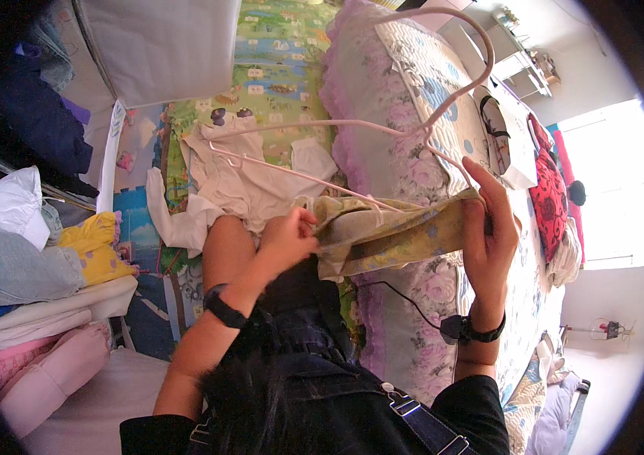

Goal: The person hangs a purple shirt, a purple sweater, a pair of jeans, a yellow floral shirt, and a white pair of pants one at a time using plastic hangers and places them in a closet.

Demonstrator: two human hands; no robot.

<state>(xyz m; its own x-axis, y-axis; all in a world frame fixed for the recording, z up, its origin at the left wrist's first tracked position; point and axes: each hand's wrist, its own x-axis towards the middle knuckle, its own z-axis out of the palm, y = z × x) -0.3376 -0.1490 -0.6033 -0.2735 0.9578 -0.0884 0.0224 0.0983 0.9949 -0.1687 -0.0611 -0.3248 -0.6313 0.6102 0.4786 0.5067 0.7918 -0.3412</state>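
My right hand (489, 233) grips the right end of a yellow-green patterned garment (396, 236), where one arm of a pink coated wire hanger (310, 121) meets the cloth. The hanger's lower bar runs into the garment; its other shoulder sticks out to the left, and its hook curves up above my right hand. My left hand (290, 242) is at the garment's left edge with curled fingers; whether they pinch the cloth is unclear. Beyond my knees, a cream-white garment (236, 187) lies spread on the patterned play mat (276, 57).
Along the right runs a bed with a floral, ruffled cover (413, 330); a white paper bag (512, 142) and a red patterned cloth (549, 193) are on it. At left are a yellow dotted garment (91, 244), folded jeans (15, 273) and pink clothes (54, 364). A black cord lies beside my right wrist.
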